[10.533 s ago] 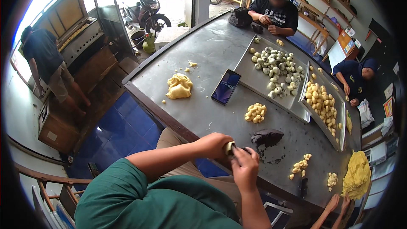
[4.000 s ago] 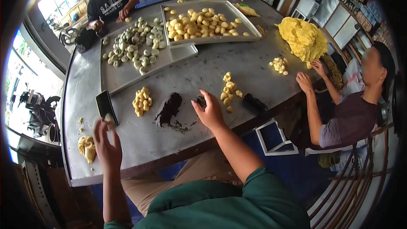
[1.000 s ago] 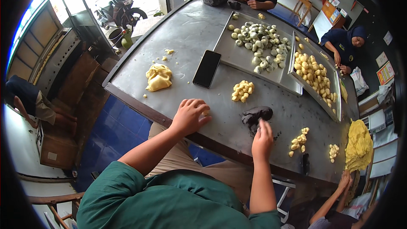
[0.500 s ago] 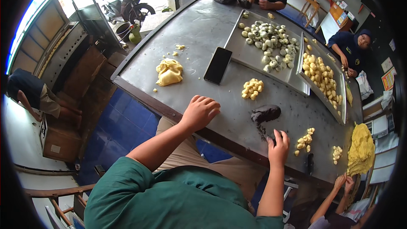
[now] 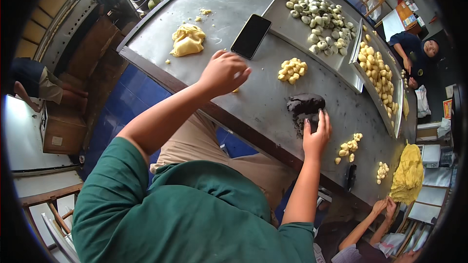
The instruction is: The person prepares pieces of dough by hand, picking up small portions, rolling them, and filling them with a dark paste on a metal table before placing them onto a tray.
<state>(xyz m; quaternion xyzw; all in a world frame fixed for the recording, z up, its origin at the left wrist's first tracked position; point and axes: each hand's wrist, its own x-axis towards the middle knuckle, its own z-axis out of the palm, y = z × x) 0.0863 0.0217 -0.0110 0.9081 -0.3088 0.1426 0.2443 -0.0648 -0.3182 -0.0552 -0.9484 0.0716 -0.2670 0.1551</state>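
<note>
My left hand (image 5: 225,74) is raised over the near table edge. Its fingers curl inward with the thumb close to them; a pale spot shows between, too small to make out. Just beneath it a small yellow dough piece (image 5: 235,90) lies partly hidden. My right hand (image 5: 317,135) has thumb and fingers apart, fingertips at the edge of a dark brown, crumbly paste lump (image 5: 306,102). Beyond the paste sits a cluster of small yellow dough balls (image 5: 292,70). A larger smooth yellow dough lump (image 5: 188,40) and a black phone (image 5: 251,36) lie past my left hand.
Two metal trays, one with pale greenish balls (image 5: 319,19), one with yellow balls (image 5: 376,70), stand at the far right. Loose dough pieces (image 5: 349,148), a black object (image 5: 350,178) and a yellow dough mound (image 5: 408,175) lie to the right. Co-workers' hands (image 5: 385,208) work around the table.
My left hand has lifted off the table edge and curled, uncovering the small yellow piece. My right hand has moved farther in to the dark paste. The whole view has shifted.
</note>
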